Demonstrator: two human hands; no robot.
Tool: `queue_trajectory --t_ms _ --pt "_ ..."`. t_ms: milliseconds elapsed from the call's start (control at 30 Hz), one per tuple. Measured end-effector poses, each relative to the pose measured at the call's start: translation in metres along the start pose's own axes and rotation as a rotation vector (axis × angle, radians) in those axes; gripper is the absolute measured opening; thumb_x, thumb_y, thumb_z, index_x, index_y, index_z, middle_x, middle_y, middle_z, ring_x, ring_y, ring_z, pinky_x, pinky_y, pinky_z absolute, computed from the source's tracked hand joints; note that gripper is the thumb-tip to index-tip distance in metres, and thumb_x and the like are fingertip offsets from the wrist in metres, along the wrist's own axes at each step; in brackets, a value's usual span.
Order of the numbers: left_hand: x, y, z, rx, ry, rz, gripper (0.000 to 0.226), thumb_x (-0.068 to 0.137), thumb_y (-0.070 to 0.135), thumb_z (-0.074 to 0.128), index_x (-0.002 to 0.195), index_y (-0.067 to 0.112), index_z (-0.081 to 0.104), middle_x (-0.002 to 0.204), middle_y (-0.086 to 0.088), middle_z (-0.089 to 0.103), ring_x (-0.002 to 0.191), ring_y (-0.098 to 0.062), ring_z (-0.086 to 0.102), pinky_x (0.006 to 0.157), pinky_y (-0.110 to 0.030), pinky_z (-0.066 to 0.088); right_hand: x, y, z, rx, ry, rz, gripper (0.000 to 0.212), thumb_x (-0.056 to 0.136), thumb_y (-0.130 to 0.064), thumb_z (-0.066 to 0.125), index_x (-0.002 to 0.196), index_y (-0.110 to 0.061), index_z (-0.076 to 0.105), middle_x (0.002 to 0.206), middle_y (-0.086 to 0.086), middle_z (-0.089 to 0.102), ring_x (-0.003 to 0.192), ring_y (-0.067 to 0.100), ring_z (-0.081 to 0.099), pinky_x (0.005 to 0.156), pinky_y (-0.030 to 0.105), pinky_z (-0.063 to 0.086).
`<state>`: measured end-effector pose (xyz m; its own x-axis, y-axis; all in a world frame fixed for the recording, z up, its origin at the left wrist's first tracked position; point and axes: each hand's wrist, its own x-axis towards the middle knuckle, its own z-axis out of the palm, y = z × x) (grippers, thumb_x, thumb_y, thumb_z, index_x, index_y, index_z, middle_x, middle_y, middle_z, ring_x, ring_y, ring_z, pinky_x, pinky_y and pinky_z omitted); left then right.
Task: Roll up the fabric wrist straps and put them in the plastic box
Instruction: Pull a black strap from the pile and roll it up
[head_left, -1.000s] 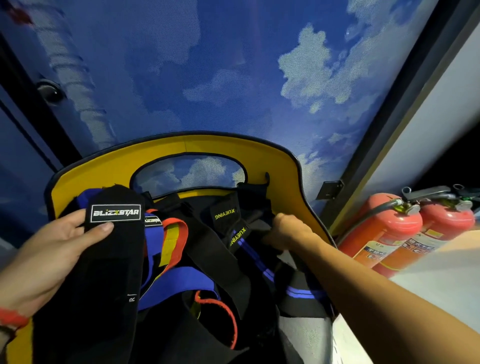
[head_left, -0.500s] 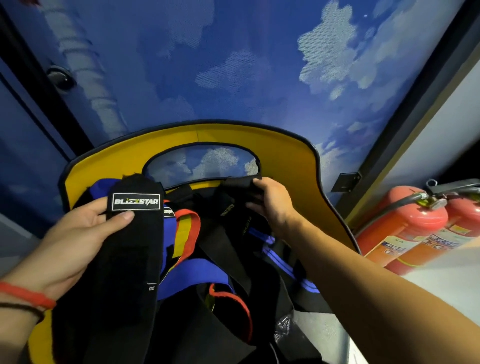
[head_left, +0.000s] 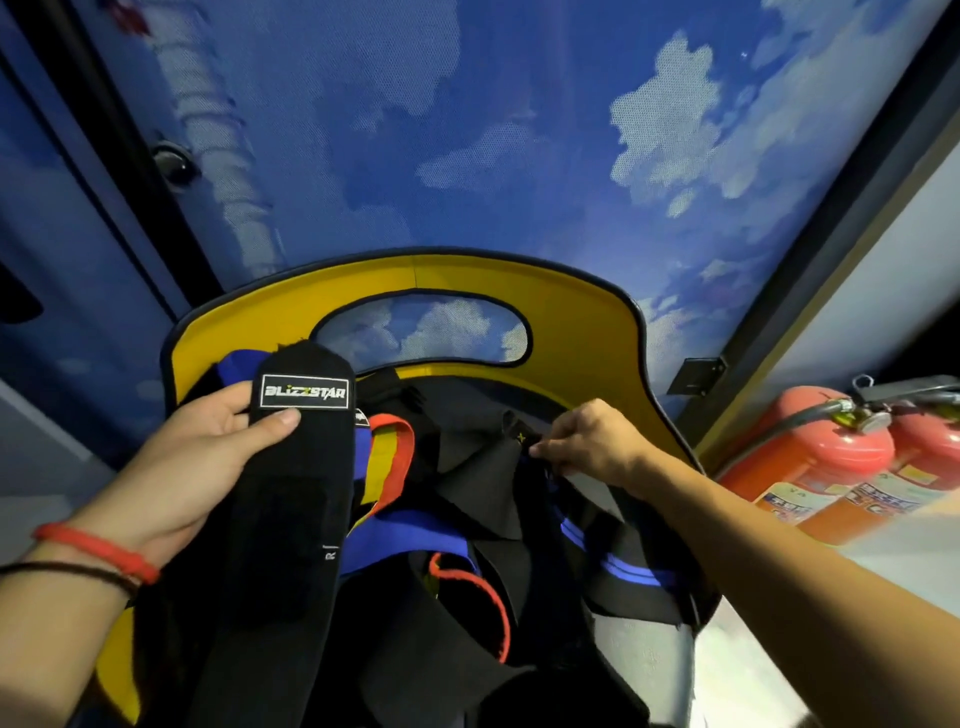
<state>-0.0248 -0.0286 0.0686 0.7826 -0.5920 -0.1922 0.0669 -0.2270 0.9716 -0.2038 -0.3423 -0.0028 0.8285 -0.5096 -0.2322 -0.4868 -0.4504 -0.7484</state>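
A yellow bag (head_left: 571, 312) with a cut-out handle holds a heap of fabric straps in black, blue, red and yellow. My left hand (head_left: 197, 462) grips a long black strap (head_left: 296, 499) near its white "BLIZZSTAR" label, thumb pressed just below the label. The strap hangs down over the bag's front left. My right hand (head_left: 587, 441) reaches into the bag and pinches the edge of another black strap (head_left: 498, 467) lying on top of the heap. No plastic box is in view.
Two red fire extinguishers (head_left: 810, 457) stand to the right of the bag, against a white wall. Behind the bag is a blue wall printed with clouds. A black frame post (head_left: 810, 260) runs diagonally at the right.
My right hand has moved from the bag's back rim down and right, now pinching a black strap on the heap. My left hand keeps hold of the labelled strap. The view has tilted slightly.
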Motion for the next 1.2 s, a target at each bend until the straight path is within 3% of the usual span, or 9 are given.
queue_trajectory --t_ms 167,233,367,467,567,700,833,1033,1200 --pt "0.003 0.001 0.004 -0.005 0.008 -0.012 0.031 0.096 0.007 0.057 0.125 0.016 0.065 0.109 -0.012 0.076 0.105 -0.027 0.072 0.101 -0.046 0.048 -0.001 -0.009 0.005 0.117 -0.041 -0.043 0.008 0.089 -0.016 0.075 0.088 -0.023 0.076 0.078 0.003 0.075 0.064 0.011 0.064 0.059 0.026 0.053" --pt "0.003 0.003 0.008 -0.001 0.004 -0.018 0.031 0.097 0.006 0.057 0.125 0.016 0.065 0.109 -0.012 0.076 0.105 -0.026 0.072 0.100 -0.043 0.049 -0.002 -0.024 0.009 0.203 -0.065 -0.059 0.012 0.093 -0.032 0.070 0.104 -0.030 0.075 0.088 -0.009 0.074 0.073 0.006 0.063 0.061 0.019 0.048" --pt "0.004 0.005 0.010 0.007 0.012 -0.020 0.031 0.094 0.011 0.061 0.124 0.017 0.065 0.108 -0.010 0.076 0.104 -0.026 0.072 0.100 -0.044 0.049 0.003 -0.043 0.024 -0.052 -0.129 -0.083 0.074 0.079 -0.083 0.056 0.137 -0.037 0.060 0.134 -0.015 0.064 0.121 0.005 0.059 0.106 0.026 0.043" --pt "0.003 0.006 0.012 0.013 -0.015 -0.014 0.056 0.072 0.041 0.083 0.122 0.020 0.068 0.108 -0.009 0.077 0.105 -0.026 0.072 0.096 -0.043 0.050 0.012 -0.040 0.042 -0.241 -0.215 -0.005 0.072 0.086 -0.066 0.065 0.147 -0.029 0.051 0.149 -0.003 0.054 0.138 0.018 0.049 0.114 0.030 0.037" --pt "0.002 0.007 0.013 0.015 -0.029 -0.011 0.047 0.078 0.035 0.077 0.122 0.020 0.067 0.108 -0.008 0.077 0.108 -0.027 0.071 0.099 -0.044 0.049 0.018 -0.029 0.049 -0.166 -0.220 -0.029 0.045 0.092 -0.009 0.065 0.136 -0.012 0.060 0.135 0.009 0.064 0.114 0.016 0.061 0.089 0.018 0.045" --pt "0.005 0.004 0.011 0.020 -0.038 -0.017 0.047 0.079 0.036 0.077 0.123 0.020 0.067 0.109 -0.008 0.076 0.107 -0.026 0.072 0.099 -0.045 0.049 0.016 -0.031 0.041 0.119 -0.094 -0.069 0.036 0.088 0.005 0.067 0.119 -0.013 0.071 0.086 -0.002 0.070 0.053 -0.008 0.056 0.053 0.010 0.042" --pt "0.007 0.003 0.011 0.046 -0.013 -0.029 0.030 0.096 0.012 0.059 0.124 0.019 0.065 0.109 -0.009 0.076 0.104 -0.025 0.073 0.102 -0.047 0.048 0.015 -0.056 0.023 0.417 0.137 -0.235 0.026 0.086 0.001 0.074 0.099 -0.021 0.077 0.089 -0.008 0.075 0.078 -0.002 0.067 0.076 0.016 0.051" --pt "0.005 0.005 0.013 0.053 -0.001 -0.038 0.027 0.096 0.010 0.059 0.121 0.019 0.065 0.106 -0.009 0.077 0.101 -0.025 0.074 0.100 -0.047 0.050 0.003 -0.081 -0.007 0.532 0.212 -0.468 0.029 0.086 0.012 0.066 0.087 -0.017 0.062 0.077 -0.002 0.066 0.072 0.011 0.058 0.067 0.023 0.046" --pt "0.005 0.001 0.010 0.038 0.004 -0.037 0.028 0.096 0.010 0.059 0.123 0.017 0.065 0.108 -0.011 0.077 0.103 -0.026 0.073 0.103 -0.049 0.049 0.007 -0.036 0.006 0.357 -0.020 -0.174 0.050 0.079 0.024 0.050 0.114 -0.012 0.053 0.090 0.016 0.063 0.067 0.016 0.054 0.051 0.020 0.040"
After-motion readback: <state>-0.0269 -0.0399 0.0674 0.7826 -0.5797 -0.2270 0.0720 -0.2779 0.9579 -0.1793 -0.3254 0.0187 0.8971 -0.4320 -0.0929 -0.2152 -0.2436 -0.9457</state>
